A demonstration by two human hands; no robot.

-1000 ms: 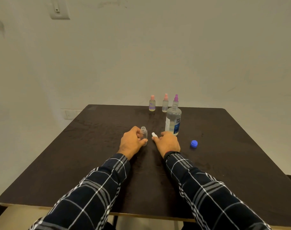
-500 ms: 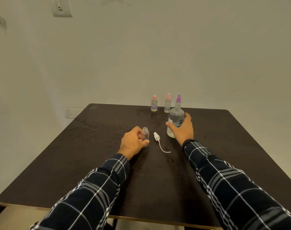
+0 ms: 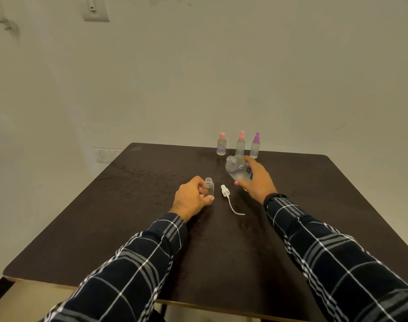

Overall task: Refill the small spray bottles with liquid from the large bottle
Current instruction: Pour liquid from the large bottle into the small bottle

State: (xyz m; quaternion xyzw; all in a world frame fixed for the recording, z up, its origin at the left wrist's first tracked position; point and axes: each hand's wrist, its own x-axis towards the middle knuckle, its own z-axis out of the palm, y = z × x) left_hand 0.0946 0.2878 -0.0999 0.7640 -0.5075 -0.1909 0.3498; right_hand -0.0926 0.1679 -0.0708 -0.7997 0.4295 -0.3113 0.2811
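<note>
Right hand [image 3: 258, 183] has tilted the large bottle [image 3: 236, 169] (clear, uncapped).

Far edge: I see three spray bottles [image 3: 240, 146] on the table [image 3: 128, 228].
Centre: open bottle [image 3: 208, 187] left of pump [image 3: 225, 191].
Behind pump, rightward: large bottle [image 3: 236, 169].

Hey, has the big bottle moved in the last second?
Yes. The right hand has tipped the large bottle leftward; its mouth now sits before the middle capped bottle, not the purple-capped one.
</note>
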